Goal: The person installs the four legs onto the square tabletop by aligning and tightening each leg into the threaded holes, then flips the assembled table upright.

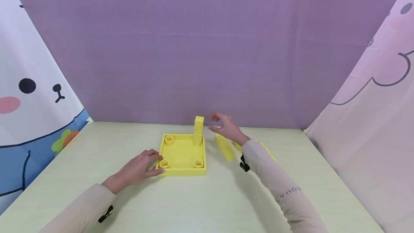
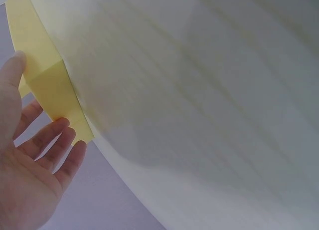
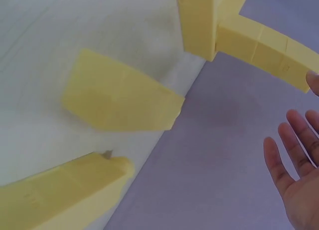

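Observation:
A square yellow tray-like base (image 1: 189,172) lies on the table, with a low rim and round sockets in three corners. From its back right corner rises a square yellow post (image 1: 198,130). My left hand (image 1: 137,170) grips the front left corner, thumb along the front wall and fingers at the left side; the left wrist view shows the fingertips against the yellow wall (image 2: 55,93). Just right of the post's top is my right hand (image 1: 226,128), fingers loosely bent and holding nothing. In the right wrist view its fingers (image 3: 294,140) are spread apart, near the post's end (image 3: 284,60).
A loose yellow block (image 1: 225,147) lies right of the base, under the right forearm. Another yellow piece (image 1: 266,149) is partly covered by the right sleeve. A purple cloth (image 1: 207,53) hangs along the table's back edge, with printed curtains (image 1: 35,118) at both sides.

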`<state>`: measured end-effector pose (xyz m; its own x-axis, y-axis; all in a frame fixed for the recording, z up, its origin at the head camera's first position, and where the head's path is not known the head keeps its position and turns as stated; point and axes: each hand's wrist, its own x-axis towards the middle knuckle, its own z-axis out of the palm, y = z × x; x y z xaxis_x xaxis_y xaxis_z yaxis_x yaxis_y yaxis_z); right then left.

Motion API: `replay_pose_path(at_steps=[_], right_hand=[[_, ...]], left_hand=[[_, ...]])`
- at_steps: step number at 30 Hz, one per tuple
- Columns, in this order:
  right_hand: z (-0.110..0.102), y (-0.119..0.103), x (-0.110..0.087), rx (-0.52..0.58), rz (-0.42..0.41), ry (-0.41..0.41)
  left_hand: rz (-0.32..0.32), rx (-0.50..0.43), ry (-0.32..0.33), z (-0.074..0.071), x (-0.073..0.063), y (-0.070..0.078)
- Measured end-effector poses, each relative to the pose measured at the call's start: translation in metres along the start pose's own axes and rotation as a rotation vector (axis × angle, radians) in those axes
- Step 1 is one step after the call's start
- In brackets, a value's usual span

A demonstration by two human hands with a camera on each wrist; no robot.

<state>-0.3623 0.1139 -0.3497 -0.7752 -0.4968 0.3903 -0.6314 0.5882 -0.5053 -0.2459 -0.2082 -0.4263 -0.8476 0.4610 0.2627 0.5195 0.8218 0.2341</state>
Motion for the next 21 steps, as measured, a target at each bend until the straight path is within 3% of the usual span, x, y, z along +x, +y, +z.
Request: replay_pose_path(at_steps=[10, 21], right_hand=[[-0.008, 0.012, -0.021, -0.024, 0.048, -0.051], [-0.008, 0.031, -0.041, -0.024, 0.007, -0.113]], left_hand=[[0.004, -0.004, 0.003, 0.000, -0.001, 0.000], [-0.002, -0.004, 0.001, 0.000, -0.001, 0.001]])
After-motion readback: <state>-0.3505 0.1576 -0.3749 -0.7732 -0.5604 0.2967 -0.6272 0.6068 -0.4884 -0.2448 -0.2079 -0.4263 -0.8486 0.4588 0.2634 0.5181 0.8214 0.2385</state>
